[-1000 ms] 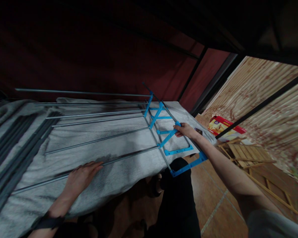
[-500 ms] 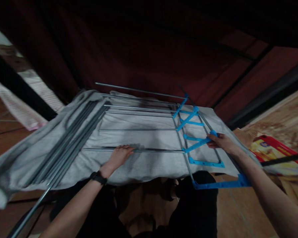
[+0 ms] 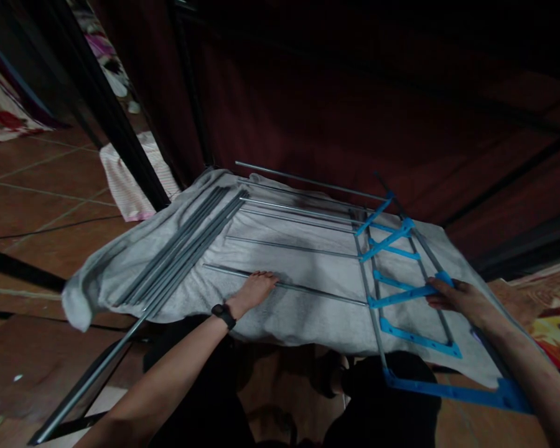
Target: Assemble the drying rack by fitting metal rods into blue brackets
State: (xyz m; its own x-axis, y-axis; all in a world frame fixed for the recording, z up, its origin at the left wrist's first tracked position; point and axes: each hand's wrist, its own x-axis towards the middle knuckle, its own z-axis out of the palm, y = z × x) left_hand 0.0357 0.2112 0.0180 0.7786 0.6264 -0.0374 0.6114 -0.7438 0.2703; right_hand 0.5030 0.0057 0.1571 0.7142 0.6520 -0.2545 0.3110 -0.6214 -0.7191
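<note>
My left hand [image 3: 252, 292], with a dark watch on the wrist, is closed over the nearest metal rod [image 3: 322, 294] of a partly assembled rack. The rod's right end meets a blue plastic bracket [image 3: 404, 295]. My right hand [image 3: 460, 302] grips this bracket near its outer end, fingers curled around it. More thin rods run leftward from other blue brackets [image 3: 386, 239], their left ends free. A larger blue end piece [image 3: 452, 392] sits nearest my legs, joined to grey tubes. All this rests on a grey cloth [image 3: 308, 330].
Several loose grey tubes [image 3: 177, 249] lie side by side at the cloth's left. One long shiny tube [image 3: 98, 367] juts past the near left edge. Behind stands a dark red panel [image 3: 308, 124]; a striped cloth [image 3: 130, 177] is on the tiled floor [image 3: 42, 186].
The view has swung left, so everything appears farther right. The held rod's left end has tipped away from me. Both hands keep their grips.
</note>
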